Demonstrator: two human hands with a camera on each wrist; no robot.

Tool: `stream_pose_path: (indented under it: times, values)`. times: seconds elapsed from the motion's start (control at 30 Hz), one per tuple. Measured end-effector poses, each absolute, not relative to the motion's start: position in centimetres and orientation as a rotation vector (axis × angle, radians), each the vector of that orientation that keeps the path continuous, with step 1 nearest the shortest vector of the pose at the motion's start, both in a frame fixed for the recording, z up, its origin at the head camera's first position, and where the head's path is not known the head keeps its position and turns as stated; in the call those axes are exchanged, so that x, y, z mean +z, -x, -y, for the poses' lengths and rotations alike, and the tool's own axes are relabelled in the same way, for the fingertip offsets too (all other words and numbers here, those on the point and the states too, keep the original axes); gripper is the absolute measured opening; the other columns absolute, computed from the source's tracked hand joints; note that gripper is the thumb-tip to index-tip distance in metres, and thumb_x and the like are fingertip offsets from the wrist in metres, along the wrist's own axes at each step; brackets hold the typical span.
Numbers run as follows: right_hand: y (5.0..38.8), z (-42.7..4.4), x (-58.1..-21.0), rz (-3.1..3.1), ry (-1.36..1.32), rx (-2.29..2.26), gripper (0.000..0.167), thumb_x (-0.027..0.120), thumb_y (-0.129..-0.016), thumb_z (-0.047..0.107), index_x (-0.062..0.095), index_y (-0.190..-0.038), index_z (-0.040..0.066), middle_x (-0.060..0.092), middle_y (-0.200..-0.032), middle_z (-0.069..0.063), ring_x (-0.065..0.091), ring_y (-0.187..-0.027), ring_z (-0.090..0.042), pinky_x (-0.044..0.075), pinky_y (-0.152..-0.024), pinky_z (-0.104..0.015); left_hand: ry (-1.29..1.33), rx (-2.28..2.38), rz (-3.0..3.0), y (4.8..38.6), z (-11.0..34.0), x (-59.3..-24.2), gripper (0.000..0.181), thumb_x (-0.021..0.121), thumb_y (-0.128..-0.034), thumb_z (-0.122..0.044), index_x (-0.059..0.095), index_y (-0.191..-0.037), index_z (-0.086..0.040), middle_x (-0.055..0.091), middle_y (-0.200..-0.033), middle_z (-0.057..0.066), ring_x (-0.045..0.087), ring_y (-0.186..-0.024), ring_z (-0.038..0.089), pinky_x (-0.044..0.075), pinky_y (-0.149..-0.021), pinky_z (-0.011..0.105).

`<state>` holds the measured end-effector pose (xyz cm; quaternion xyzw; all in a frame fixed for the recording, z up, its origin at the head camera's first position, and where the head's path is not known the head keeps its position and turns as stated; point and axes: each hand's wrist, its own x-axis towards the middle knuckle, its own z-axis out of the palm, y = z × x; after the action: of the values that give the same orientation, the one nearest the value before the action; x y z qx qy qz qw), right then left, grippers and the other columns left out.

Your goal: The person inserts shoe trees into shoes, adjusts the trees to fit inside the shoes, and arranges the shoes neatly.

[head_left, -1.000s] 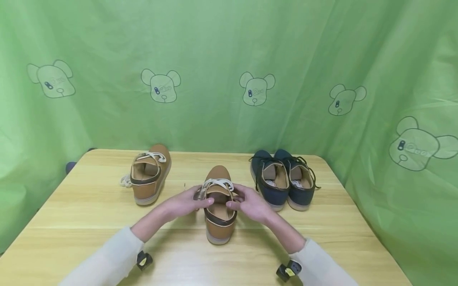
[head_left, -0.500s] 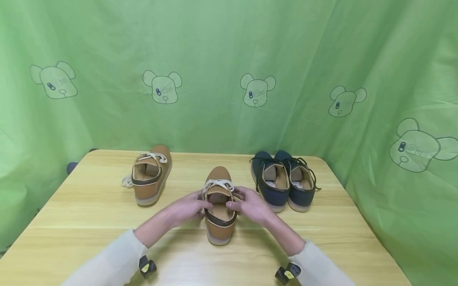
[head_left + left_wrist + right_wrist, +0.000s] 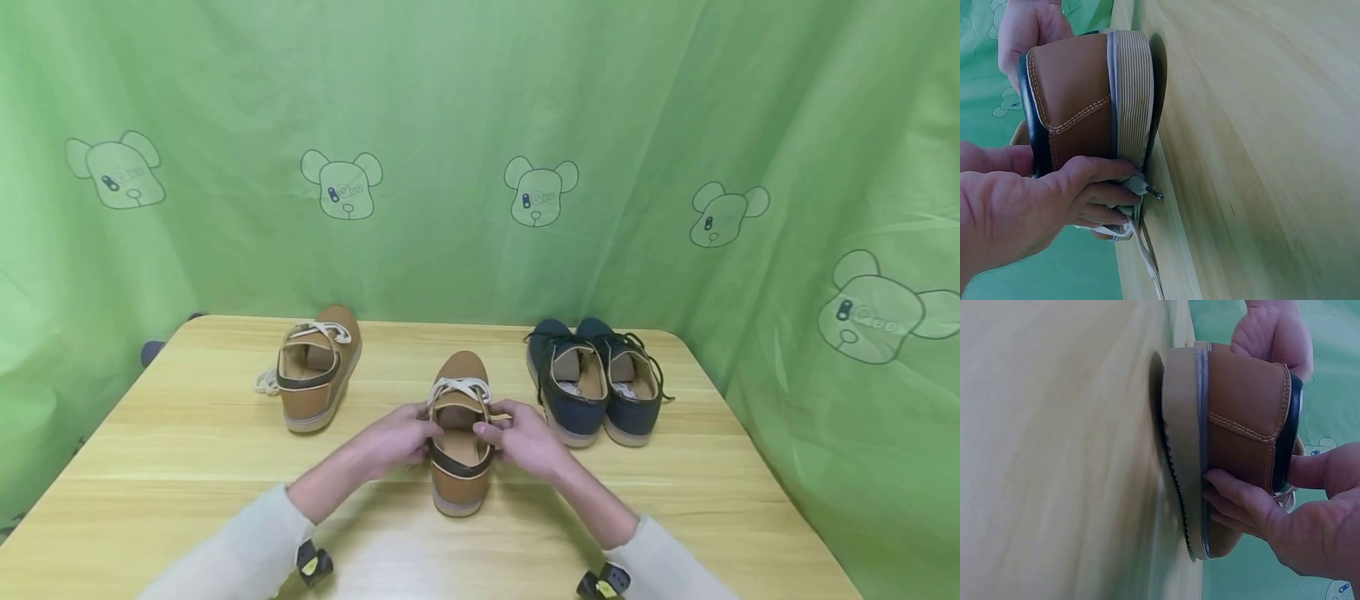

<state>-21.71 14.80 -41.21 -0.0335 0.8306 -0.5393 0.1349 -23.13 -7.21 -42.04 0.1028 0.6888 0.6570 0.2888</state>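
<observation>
A brown lace-up shoe [image 3: 459,483] with white laces stands mid-table, toe pointing away, held between both hands. My left hand [image 3: 402,436] grips its left side, the thumb over the collar and the fingers against the outer side. In the left wrist view, the fingers lie over a white lace [image 3: 1147,259], whose loose end trails along the table. My right hand [image 3: 527,439] holds the right side likewise; in the right wrist view its thumb reaches inside the collar and its fingers [image 3: 1235,494] lie along the brown upper. The sole's underside is mostly hidden.
Another brown shoe [image 3: 306,403] with white laces stands at the back left of the wooden table [image 3: 187,417]. Two dark blue shoes [image 3: 573,417] sit side by side at the right. A green curtain [image 3: 450,250] with printed bear heads hangs behind.
My left hand has shifted slightly right and toward the heel, its fingers now closer around the shoe's side. The right hand and the shoe have barely moved.
</observation>
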Motion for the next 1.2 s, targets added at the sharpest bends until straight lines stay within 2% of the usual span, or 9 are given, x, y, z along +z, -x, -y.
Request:
stream_pose_path:
  times: [0.13,0.2,0.3,0.4,0.43,0.67,0.9,1.03,1.2]
  values:
    - [21.6,-14.6,-41.6,-2.417,0.062,-1.6,0.052,0.068,-0.097,0.017,0.052,-0.139,-0.009,0.07,-0.121,-0.025,0.071,-0.105,-0.034,0.061,-0.086,-0.045,-0.267,1.774,-1.824,23.0,7.2,-42.1,0.064,0.048,-0.097,-0.004,0.026,-0.155,0.008,0.054,-0.132,0.027,0.05,-0.083,0.013,0.049,-0.109,0.045]
    - [21.6,-14.6,-41.6,-2.418,0.062,-1.608,0.052,0.068,-0.096,0.018,0.052,-0.139,-0.008,0.07,-0.121,-0.026,0.071,-0.106,-0.034,0.061,-0.087,-0.045,-0.263,1.783,-1.819,23.0,7.2,-42.2,0.065,0.048,-0.0966,-0.003,0.024,-0.155,0.01,0.053,-0.134,0.03,0.053,-0.086,0.016,0.045,-0.112,0.049]
    - [21.6,-14.7,-41.8,-2.43,0.063,-1.601,0.053,0.069,-0.096,0.019,0.052,-0.138,-0.008,0.071,-0.12,-0.025,0.072,-0.105,-0.034,0.061,-0.087,-0.046,-0.265,1.796,-1.811,22.9,7.1,-42.2,0.064,0.047,-0.096,-0.002,0.024,-0.154,0.013,0.051,-0.139,0.033,0.062,-0.11,0.03,0.042,-0.113,0.053]
    - [21.5,-14.7,-41.7,-2.429,0.062,-1.604,0.053,0.069,-0.095,0.019,0.053,-0.138,-0.008,0.071,-0.12,-0.025,0.072,-0.105,-0.034,0.061,-0.087,-0.046,-0.265,1.805,-1.816,22.8,7.0,-42.2,0.063,0.046,-0.0953,-0.001,0.024,-0.153,0.015,0.048,-0.143,0.034,0.053,-0.131,0.044,0.041,-0.114,0.055]
    - [21.5,-14.6,-41.7,-2.429,0.059,-1.607,0.053,0.07,-0.095,0.019,0.053,-0.138,-0.007,0.071,-0.12,-0.025,0.072,-0.105,-0.034,0.061,-0.087,-0.046,-0.258,1.81,-1.821,22.8,7.0,-42.2,0.063,0.046,-0.0947,0.0,0.026,-0.152,0.015,0.047,-0.143,0.034,0.052,-0.133,0.046,0.041,-0.113,0.055]
    - [21.6,-14.3,-41.2,-2.419,0.039,-1.632,0.05,0.07,-0.095,0.019,0.055,-0.135,-0.007,0.071,-0.119,-0.024,0.071,-0.106,-0.035,0.061,-0.087,-0.044,-0.201,1.845,-1.858,22.9,7.0,-42.0,0.062,0.045,-0.0879,0.006,0.033,-0.148,0.017,0.05,-0.139,0.033,0.055,-0.126,0.044,0.046,-0.11,0.054]
    - [22.0,-13.4,-40.1,-2.431,0.098,-1.623,0.055,0.07,-0.095,0.023,0.054,-0.138,-0.007,0.071,-0.119,-0.023,0.071,-0.107,-0.034,0.061,-0.087,-0.041,-0.241,1.849,-1.846,23.3,8.2,-40.9,0.06,0.042,-0.087,0.008,0.035,-0.145,0.017,0.05,-0.137,0.034,0.056,-0.122,0.042,0.047,-0.11,0.051]
    - [22.5,-12.3,-38.3,-2.329,0.151,-1.667,0.063,0.067,-0.097,0.02,0.042,-0.148,-0.009,0.064,-0.13,-0.028,0.067,-0.115,-0.04,0.06,-0.09,-0.037,-0.252,1.847,-1.906,23.8,9.3,-39.4,0.059,0.043,-0.0868,0.008,0.037,-0.145,0.017,0.051,-0.138,0.035,0.058,-0.122,0.044,0.049,-0.108,0.05]
    - [23.4,-10.6,-35.0,-2.114,0.234,-1.733,0.066,0.059,-0.101,0.011,0.027,-0.156,-0.007,0.046,-0.151,-0.029,0.053,-0.134,-0.042,0.055,-0.101,-0.038,-0.222,1.853,-1.971,24.4,11.2,-36.8,0.058,0.041,-0.0895,0.009,0.034,-0.146,0.018,0.047,-0.143,0.036,0.057,-0.124,0.047,0.049,-0.108,0.05]
